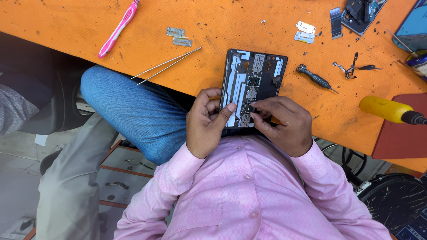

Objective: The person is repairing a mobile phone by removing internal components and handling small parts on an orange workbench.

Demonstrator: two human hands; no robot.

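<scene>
Head view, looking straight down. Orange tabletop [213, 26], scuffed and speckled with dark marks. At its near edge, an opened phone frame [253, 84], dark, rectangular, insides up, with metal shields and a blue-white strip along its left side; lower end hidden under both hands. Left hand [207, 122] wrapped round the frame's lower left corner, thumb laid across its face, fingers curled beneath: grip closed on the frame. Right hand [284, 122] resting over the lower right corner, thumb and forefinger pinched together on a small dark part [251, 108] at the frame's middle; too small to tell what kind of part. Thumb tips of both hands nearly touching there. Pink sleeves below, a blue-clad knee to the left.

Left of the frame, metal tweezers [167, 66], closed points toward the tabletop's edge. Above these, two small metal plates [179, 37], side by side. Pink toothbrush [118, 29] far left, lying aslant. Right of the frame, a small dark screwdriver [315, 78]; beyond it a tangled black cable piece [356, 67]. Two more pale plates [305, 32] near the top. Yellow-handled tool [386, 109] at the right, over a red mat [400, 133].
</scene>
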